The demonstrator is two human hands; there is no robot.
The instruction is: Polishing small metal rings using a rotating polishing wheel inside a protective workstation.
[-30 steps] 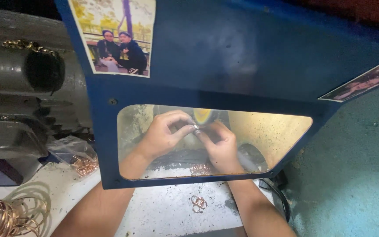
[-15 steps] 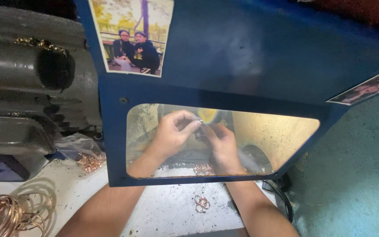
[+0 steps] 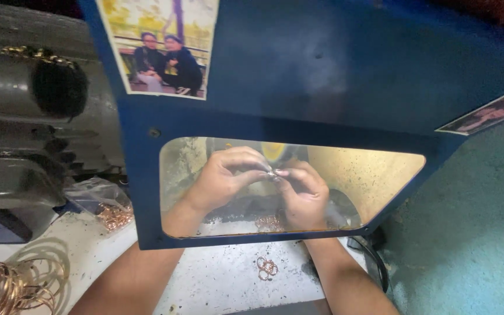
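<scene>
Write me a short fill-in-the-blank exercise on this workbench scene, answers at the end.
1. Both hands, left hand and right hand, work behind a ____ window in the blue metal shield.
2. Together they pinch a small shiny metal ring between their ____.
3. The copper-coloured wire coils lie at the bench's ____ edge.
4. A few small copper rings lie loose ____ the window.

Missing words: transparent; fingertips; left; below

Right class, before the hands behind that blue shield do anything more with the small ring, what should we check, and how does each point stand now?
1. Both hands, left hand and right hand, pinch the small ring: ok.
2. Blue shield between face and work: ok.
3. Window clear enough to see through: ok, though stained.
4. Yellow wheel spinning: cannot tell.
5. Loose rings clear of forearms: ok.
</scene>
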